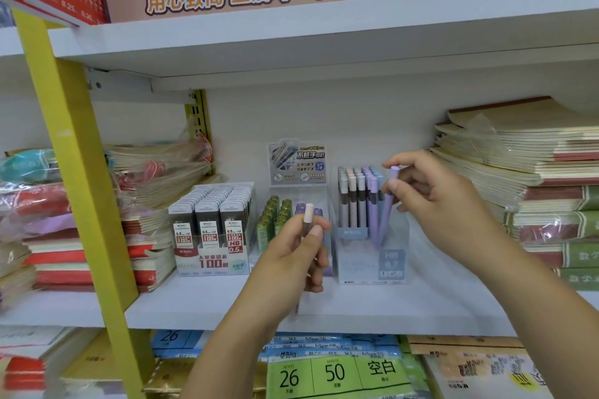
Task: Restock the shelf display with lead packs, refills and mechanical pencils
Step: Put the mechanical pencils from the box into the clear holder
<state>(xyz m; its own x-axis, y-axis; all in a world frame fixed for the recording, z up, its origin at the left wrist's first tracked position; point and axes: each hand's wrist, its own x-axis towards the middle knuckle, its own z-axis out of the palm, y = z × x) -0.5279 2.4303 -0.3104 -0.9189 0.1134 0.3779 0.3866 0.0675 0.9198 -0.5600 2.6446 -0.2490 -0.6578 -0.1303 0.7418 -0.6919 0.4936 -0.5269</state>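
I see a smooth white shelf (194,304) bearing a clear plastic display box (369,266). The right hand (434,194) pinches a slim matte lilac pencil (386,214), which is tilted with its tip inside the box (front section). The left hand (291,256) grips a pink-capped pencil (308,214) upright, left of the box.

Left hand (290,254) low, fingers round a pink-capped pencil (308,213) — right hand (432,194) higher, round a purple pencil (385,217).
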